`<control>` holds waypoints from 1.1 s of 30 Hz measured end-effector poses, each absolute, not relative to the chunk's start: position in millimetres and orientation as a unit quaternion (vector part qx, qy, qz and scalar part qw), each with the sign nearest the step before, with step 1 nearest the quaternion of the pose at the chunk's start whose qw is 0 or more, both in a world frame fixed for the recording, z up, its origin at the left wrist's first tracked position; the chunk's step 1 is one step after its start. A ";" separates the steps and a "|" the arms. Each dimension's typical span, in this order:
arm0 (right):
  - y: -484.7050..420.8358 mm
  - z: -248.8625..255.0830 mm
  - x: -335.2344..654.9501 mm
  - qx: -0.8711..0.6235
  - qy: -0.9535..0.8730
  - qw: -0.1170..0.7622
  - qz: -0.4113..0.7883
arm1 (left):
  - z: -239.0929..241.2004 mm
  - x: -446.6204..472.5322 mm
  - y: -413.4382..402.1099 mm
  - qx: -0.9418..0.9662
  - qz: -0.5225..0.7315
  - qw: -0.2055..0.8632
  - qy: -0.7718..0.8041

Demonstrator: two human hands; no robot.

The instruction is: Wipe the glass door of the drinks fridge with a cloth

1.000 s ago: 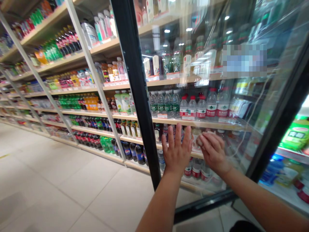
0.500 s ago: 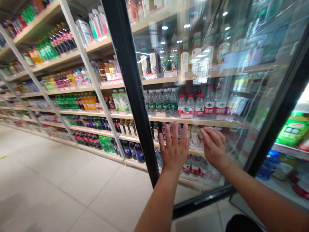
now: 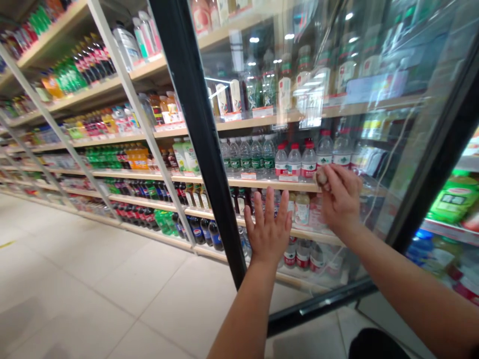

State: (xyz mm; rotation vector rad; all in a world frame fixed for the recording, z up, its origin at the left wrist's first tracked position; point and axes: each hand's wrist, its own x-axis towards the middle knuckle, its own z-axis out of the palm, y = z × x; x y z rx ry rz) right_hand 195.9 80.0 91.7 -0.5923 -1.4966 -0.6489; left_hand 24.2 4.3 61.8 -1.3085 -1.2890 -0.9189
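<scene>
My left hand [image 3: 268, 232] rests flat against the glass door [image 3: 258, 294], its fingers spread and nothing in it. Up and to the right of it, my right hand [image 3: 341, 197] is closed around a small crumpled greyish-beige cloth [image 3: 321, 178], held at the glass. Most of the cloth is hidden inside the fingers. A black frame [image 3: 198, 119] edges the glass, and the door stands swung open. Through the pane, red-capped water bottles [image 3: 294, 162] and green-labelled bottles [image 3: 257, 154] show on the shelves behind.
Long drink shelves [image 3: 127, 174] run away to the left, filled with bottles. Pale floor tiles [image 3: 112, 289] stretch in front of them. At the right edge, a green package [image 3: 451, 199] sits on a cooler shelf. A pale cable [image 3: 389, 154] shows through the glass.
My right hand has moved up and slightly right across the glass with the cloth. The left hand has stayed flat in nearly the same spot.
</scene>
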 end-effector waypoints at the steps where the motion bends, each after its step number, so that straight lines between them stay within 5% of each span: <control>1: 80.8 95.4 195.7 -0.261 -0.651 0.655 -0.281 | 61.7 24.4 4.4 -0.545 -0.383 0.517 -0.537; 8: 70.9 49.2 190.1 -0.227 -0.719 0.588 -0.294 | 61.2 24.2 5.0 -0.550 -0.391 0.511 -0.532; 14: 80.2 89.6 193.7 -0.256 -0.651 0.656 -0.284 | 59.9 23.2 5.8 -0.544 -0.390 0.521 -0.530; 22: 66.7 39.4 182.9 -0.231 -0.715 0.594 -0.288 | 58.9 24.4 6.5 -0.537 -0.386 0.530 -0.531; 28: 81.8 99.4 188.8 -0.263 -0.629 0.676 -0.281 | 59.1 24.7 7.2 -0.536 -0.384 0.529 -0.534; 33: 69.9 56.5 179.9 -0.234 -0.687 0.628 -0.282 | 58.7 25.1 6.3 -0.540 -0.386 0.525 -0.532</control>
